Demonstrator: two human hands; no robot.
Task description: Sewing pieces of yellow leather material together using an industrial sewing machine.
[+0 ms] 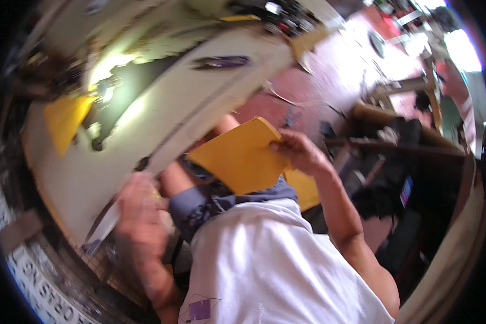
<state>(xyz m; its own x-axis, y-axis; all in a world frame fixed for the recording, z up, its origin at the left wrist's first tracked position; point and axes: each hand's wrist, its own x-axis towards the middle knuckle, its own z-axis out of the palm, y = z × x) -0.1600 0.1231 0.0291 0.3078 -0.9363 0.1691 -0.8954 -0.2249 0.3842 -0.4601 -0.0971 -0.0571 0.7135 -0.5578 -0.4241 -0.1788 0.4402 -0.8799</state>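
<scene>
My right hand (305, 155) pinches the right edge of a flat yellow sheet (242, 157), fingers closed on it. The sheet is held above my lap, and its material cannot be made out. My left hand (142, 208) is over the near edge of a pale work table (162, 108), smeared by motion. Beside it are a pale blade-like shape (103, 224) and a small dark piece (142, 163); whether the fingers grip either is unclear. A second yellow piece (303, 189) shows beneath my right forearm, next to my shorts.
On the table lie a purple-handled tool (221, 62) and another yellow piece (67, 123), near a bright light (107, 70). Dark clutter (278, 16) sits at its far end. A cable (299, 102) crosses the reddish floor (335, 75). Wooden framing (405, 86) stands at the right.
</scene>
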